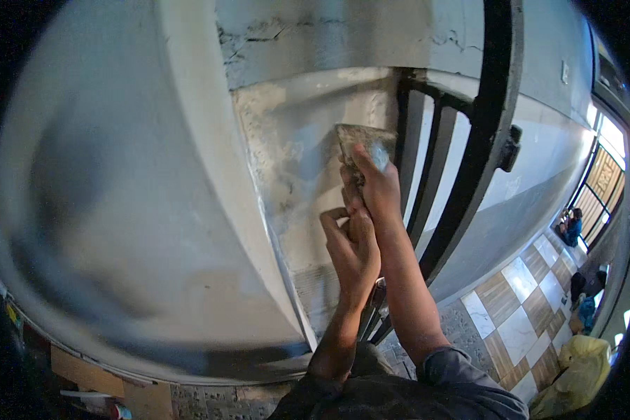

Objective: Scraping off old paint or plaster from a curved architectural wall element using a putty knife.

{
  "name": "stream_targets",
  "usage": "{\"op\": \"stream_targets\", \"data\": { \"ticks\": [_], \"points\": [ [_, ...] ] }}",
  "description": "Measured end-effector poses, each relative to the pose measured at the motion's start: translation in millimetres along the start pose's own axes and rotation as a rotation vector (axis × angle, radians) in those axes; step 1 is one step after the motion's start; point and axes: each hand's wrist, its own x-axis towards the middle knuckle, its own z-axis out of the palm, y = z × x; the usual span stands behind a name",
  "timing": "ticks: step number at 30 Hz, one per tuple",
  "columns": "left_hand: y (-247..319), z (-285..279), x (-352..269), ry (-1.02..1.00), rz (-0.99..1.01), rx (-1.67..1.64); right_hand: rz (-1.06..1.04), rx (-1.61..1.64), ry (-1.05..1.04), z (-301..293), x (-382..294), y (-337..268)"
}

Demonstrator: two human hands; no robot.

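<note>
My right hand grips a worn, dirt-caked putty knife or scraper, its wide end pointing up and away from me; the exact tool is hard to settle. Just below and left, touching or almost touching it, is my left hand, fingers curled near the tool's lower end; whether they hold anything is hidden. Both hands are in front of a patchy wall recess with rough, flaking plaster. A metal corner strip or edge runs down the recess's left side.
A dark metal gate with bars stands close on my right. Cracked plaster lies above the recess. Beyond are a checkered tile floor, a yellow sack and a person sitting far off. Cardboard lies at lower left.
</note>
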Motion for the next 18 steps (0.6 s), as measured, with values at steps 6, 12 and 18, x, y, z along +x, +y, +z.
{"op": "stream_targets", "data": {
  "ticks": [6,12,18],
  "points": [
    [1,10,-6,0.043,0.062,0.154,0.157,0.034,0.014,-7,-5,-5],
    [23,22,40,0.084,0.288,0.276,0.026,0.017,-0.038,11,37,-32],
    [20,17,9,0.049,0.178,0.401,0.100,0.010,0.069,-6,2,-13]
  ]
}}
